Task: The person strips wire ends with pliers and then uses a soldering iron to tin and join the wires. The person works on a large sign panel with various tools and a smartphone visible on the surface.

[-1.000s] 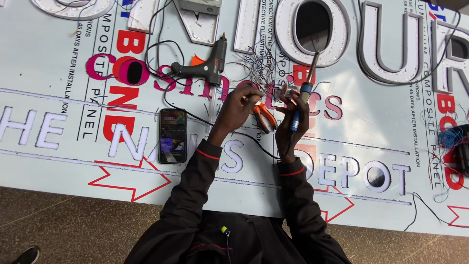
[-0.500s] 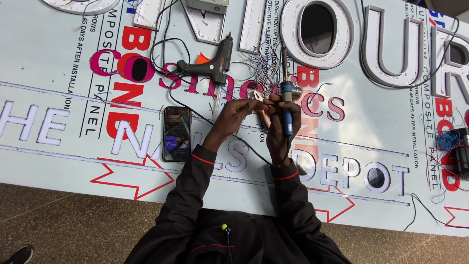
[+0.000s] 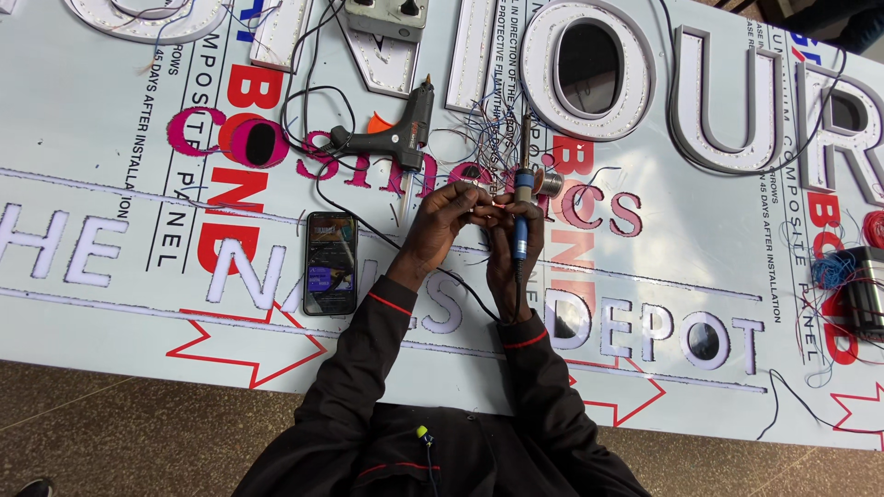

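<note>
Overhead view of a sign panel (image 3: pixel 120 304) laid flat as a work surface.

Left hand (image 3: pixel 448 210): fingers pinched narrow on thin wires (image 3: pixel 485 204), tips pointing right toward the other hand. Wire ends just beyond the fingertips, trailing up into a loose tangle of fine strands (image 3: pixel 488 129).

Right hand (image 3: pixel 508 241): wrapped closed around the blue handle of a soldering iron (image 3: pixel 521 216). Long axis of the iron near vertical in the picture, handle low toward the wrist, metal shaft and tip pointing up and away from the body. Barrel just right of the pinched wires, touching or almost touching; contact itself too small to tell. Left hand holding the wires; right hand just beside them, a little lower in the picture.

Solder spool (image 3: pixel 550 184): just right of the iron, near the right hand.

Glue gun (image 3: pixel 391 138): black, lying on its side above and left of the left hand, nozzle up, cord looping left.

Phone (image 3: pixel 331 262): face up, screen lit, left of the left forearm, well apart from both hands.

Raised channel letters (image 3: pixel 589 69) and a socket strip (image 3: pixel 387 14): along the far edge of the panel.
</note>
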